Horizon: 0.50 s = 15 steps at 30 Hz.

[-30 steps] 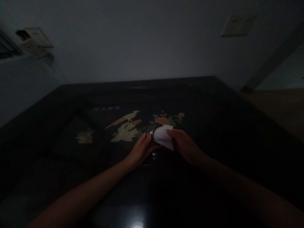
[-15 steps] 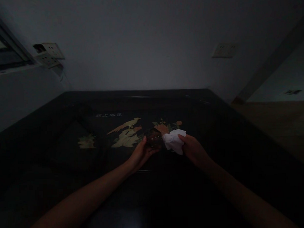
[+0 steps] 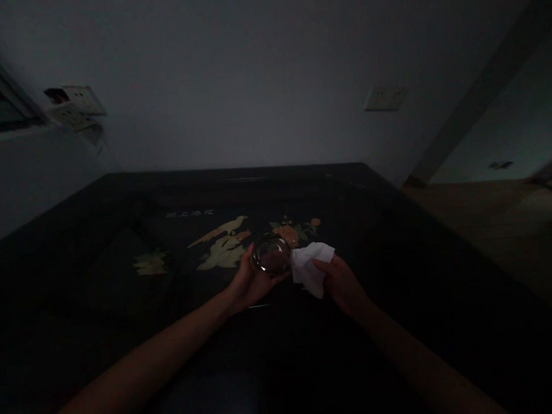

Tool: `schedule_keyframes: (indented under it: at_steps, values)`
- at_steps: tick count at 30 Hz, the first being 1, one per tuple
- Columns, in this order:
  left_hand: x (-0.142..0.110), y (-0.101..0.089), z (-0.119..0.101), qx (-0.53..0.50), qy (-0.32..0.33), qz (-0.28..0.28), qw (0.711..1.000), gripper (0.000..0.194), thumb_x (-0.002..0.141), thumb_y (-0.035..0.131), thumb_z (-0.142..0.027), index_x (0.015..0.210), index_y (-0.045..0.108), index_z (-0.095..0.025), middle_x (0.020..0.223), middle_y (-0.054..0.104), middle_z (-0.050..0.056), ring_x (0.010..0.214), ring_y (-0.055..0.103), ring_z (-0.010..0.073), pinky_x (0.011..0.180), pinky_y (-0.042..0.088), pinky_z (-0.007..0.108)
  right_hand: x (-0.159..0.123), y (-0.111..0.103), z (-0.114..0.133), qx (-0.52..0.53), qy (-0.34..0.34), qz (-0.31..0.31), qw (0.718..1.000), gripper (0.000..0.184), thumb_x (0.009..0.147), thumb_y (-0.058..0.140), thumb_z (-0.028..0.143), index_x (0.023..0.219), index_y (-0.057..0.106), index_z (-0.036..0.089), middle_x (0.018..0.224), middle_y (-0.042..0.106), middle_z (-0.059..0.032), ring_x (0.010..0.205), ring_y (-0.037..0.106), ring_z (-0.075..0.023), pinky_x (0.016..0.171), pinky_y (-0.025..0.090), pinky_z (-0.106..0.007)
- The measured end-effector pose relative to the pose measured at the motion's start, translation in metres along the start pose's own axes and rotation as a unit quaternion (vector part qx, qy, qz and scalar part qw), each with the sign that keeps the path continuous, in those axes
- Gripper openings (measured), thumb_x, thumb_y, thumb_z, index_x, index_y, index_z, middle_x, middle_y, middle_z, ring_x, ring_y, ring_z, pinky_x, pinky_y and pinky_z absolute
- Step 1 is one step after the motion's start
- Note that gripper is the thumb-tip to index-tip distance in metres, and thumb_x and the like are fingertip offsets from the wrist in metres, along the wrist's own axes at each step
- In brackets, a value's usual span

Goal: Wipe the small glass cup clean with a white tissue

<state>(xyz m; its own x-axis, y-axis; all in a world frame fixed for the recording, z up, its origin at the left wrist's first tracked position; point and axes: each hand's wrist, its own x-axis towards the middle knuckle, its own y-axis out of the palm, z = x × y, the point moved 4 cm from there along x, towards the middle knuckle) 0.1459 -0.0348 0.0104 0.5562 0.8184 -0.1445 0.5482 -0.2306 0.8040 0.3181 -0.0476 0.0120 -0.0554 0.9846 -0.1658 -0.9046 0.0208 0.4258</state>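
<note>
Although the light is dim, a clear round bowl (image 3: 271,253) shows just below the centre of the frame, one broad round face turned toward the camera; whether that is its mouth or its base cannot be told. The left hand (image 3: 251,283) cradles it from the lower left, thumb along the left edge and fingers reaching beneath toward the lower right. The right hand (image 3: 344,283), right of centre, pinches a crumpled white sheet (image 3: 307,263) between thumb and fingers. The sheet's left edge meets the bowl's right side in the view, though how firmly it presses there, if at all, cannot be seen.

From its bright glints and see-through wall, the bowl is probably glass: stiff, smooth, fairly light at this size, yet liable to chip or break if dropped. Bare skin may slide on such a curved surface, more so if it is damp, which the darkness hides. A sound hold would be around the outer wall with support underneath, much as the left hand has it, rather than a pinch at one point of the edge.

The sheet looks soft and limp, almost weightless, and may be tissue or thin cloth; gathering a fold between thumb and fingers suits it, since a hard tug could tear it if it is paper. Below both lies the dark, glossy tabletop (image 3: 281,352), probably hard and unforgiving to glass, with a bird inlay (image 3: 220,230) left of centre.
</note>
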Motion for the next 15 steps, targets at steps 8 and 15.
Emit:
schedule_keyframes:
  at_steps: [8, 15]
  values:
    - [-0.005, 0.002, 0.012, 0.015, -0.069, 0.047, 0.996, 0.065, 0.081, 0.045, -0.066, 0.111, 0.063, -0.011, 0.119, 0.063, 0.015, 0.124, 0.047, 0.025, 0.107, 0.027, 0.038, -0.003, -0.01, -0.004, -0.039, -0.004, -0.024, 0.999, 0.034, 0.062, 0.077, 0.029, 0.093, 0.067, 0.02, 0.086, 0.074, -0.0026, 0.084, 0.067, -0.025, 0.078, 0.05, -0.038]
    - [-0.001, 0.003, 0.009, 0.078, -0.009, 0.03, 0.996, 0.057, 0.077, 0.057, -0.06, 0.101, 0.069, -0.01, 0.104, 0.07, 0.015, 0.112, 0.057, 0.0267, 0.102, 0.034, 0.035, 0.003, -0.019, 0.001, -0.118, -0.05, -0.031, 0.991, 0.041, 0.069, 0.074, 0.034, 0.105, 0.061, 0.022, 0.103, 0.07, -0.0054, 0.096, 0.064, -0.0249, 0.082, 0.049, -0.039]
